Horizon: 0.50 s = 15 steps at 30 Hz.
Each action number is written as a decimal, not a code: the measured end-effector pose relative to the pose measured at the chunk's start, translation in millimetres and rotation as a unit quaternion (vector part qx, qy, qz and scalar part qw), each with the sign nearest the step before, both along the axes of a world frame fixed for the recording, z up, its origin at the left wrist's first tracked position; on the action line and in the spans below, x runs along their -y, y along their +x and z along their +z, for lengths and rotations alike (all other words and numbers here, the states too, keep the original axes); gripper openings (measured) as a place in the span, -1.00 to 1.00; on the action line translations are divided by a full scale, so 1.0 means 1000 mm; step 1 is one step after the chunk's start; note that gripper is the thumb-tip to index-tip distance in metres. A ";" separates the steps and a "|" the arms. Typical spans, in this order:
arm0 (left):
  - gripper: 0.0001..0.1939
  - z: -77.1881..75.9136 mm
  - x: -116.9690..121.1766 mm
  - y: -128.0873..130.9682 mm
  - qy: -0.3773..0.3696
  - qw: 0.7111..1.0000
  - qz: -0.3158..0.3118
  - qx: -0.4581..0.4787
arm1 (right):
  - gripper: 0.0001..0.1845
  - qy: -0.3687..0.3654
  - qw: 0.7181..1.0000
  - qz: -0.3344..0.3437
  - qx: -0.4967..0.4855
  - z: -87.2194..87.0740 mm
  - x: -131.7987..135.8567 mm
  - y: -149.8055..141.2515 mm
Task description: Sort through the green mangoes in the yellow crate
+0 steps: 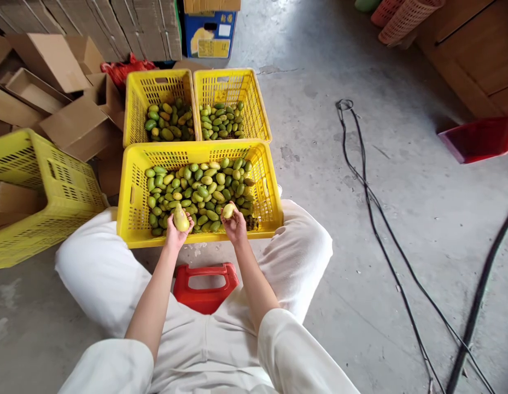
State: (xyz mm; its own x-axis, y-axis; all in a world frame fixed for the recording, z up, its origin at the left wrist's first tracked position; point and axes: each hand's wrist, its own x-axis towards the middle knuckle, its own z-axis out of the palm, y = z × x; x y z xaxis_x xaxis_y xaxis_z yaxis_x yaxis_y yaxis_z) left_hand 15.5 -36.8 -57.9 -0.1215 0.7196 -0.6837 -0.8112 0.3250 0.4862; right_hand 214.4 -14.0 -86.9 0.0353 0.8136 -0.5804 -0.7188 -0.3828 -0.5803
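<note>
My left hand is closed around a yellow-green mango; its narrow top may be a second fruit, I cannot tell. My right hand grips a smaller, pale yellow mango with the fingers around its side. Both hands are over the near edge of a large yellow crate. Inside it lie many small green and yellow mangoes in a loose heap.
Behind stand two smaller yellow crates, left and right, holding more mangoes. Another yellow crate with cardboard is at left, near piled cardboard boxes. A red stool shows below me. Black cables cross the floor.
</note>
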 end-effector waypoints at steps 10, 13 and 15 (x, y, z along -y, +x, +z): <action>-0.86 -0.003 0.005 0.000 -0.004 1.000 0.023 -0.009 | -0.77 -0.010 0.999 -0.039 -0.020 -0.005 -0.001 -0.002; -0.89 -0.001 0.004 0.003 -0.002 1.000 0.002 -0.018 | -0.66 -0.027 0.999 -0.025 -0.024 -0.002 -0.002 0.001; -0.89 0.000 0.003 0.003 0.001 1.000 -0.008 -0.015 | -0.58 -0.024 0.999 -0.021 -0.021 0.000 -0.003 0.004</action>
State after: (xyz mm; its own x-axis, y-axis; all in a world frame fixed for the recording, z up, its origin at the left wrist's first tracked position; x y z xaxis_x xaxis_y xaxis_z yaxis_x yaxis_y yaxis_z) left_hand 19.0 -39.7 -57.8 -0.1305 0.7231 -0.6783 -0.7902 0.3374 0.5116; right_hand 218.7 -11.4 -87.2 0.0432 0.7832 -0.6202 -0.7581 -0.3786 -0.5310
